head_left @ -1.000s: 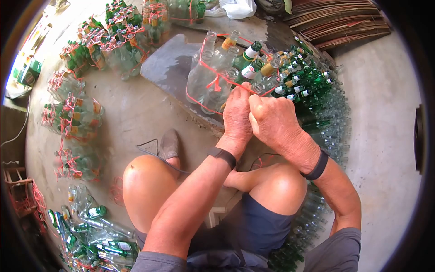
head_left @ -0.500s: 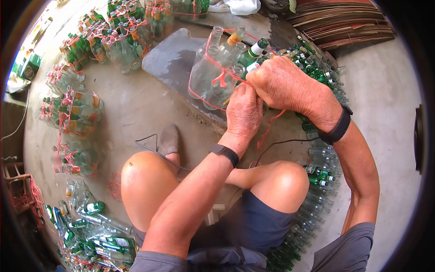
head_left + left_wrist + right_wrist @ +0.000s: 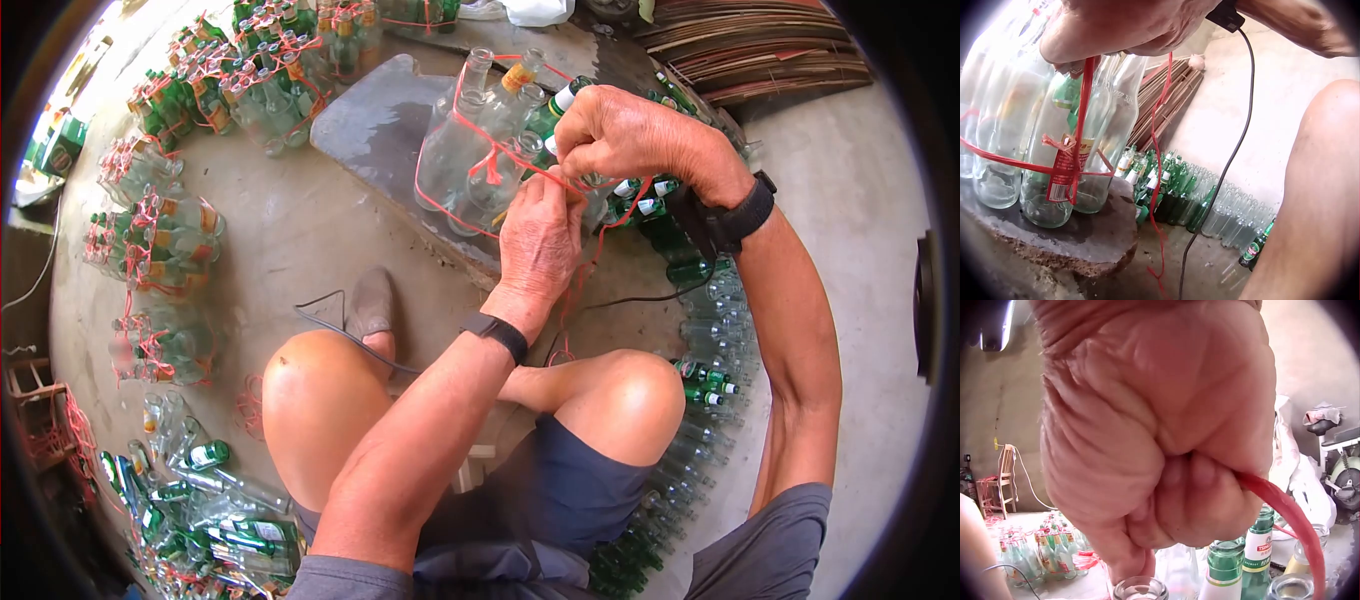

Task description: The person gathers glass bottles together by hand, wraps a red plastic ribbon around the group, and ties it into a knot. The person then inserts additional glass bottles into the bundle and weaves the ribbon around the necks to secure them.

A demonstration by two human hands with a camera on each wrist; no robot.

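Observation:
A bundle of clear and green glass bottles (image 3: 448, 150) stands upright on a dark stone slab (image 3: 375, 130), with red plastic twine (image 3: 470, 133) looped round the necks and lower bodies. At the bundle's near side my left hand (image 3: 540, 240) pinches the twine close to the bottle necks. My right hand (image 3: 640, 140) is curled round the twine just above and right of it, over the bottle tops. In the right wrist view a red strand (image 3: 1291, 515) comes out of the curled fingers. A loose tail of twine (image 3: 1159, 175) hangs beside the slab in the left wrist view.
Tied bottle bundles (image 3: 160, 240) line the floor at left, and loose bottles (image 3: 220, 510) lie at lower left. Rows of standing bottles (image 3: 715, 340) curve along the right. A black cable (image 3: 1242, 131) hangs from the right wrist. Stacked brown strips (image 3: 750, 50) lie at the back.
My right hand has moved up and right from beside the left hand, pulling the twine, and a loose strand now hangs below it. My left hand has shifted slightly right.

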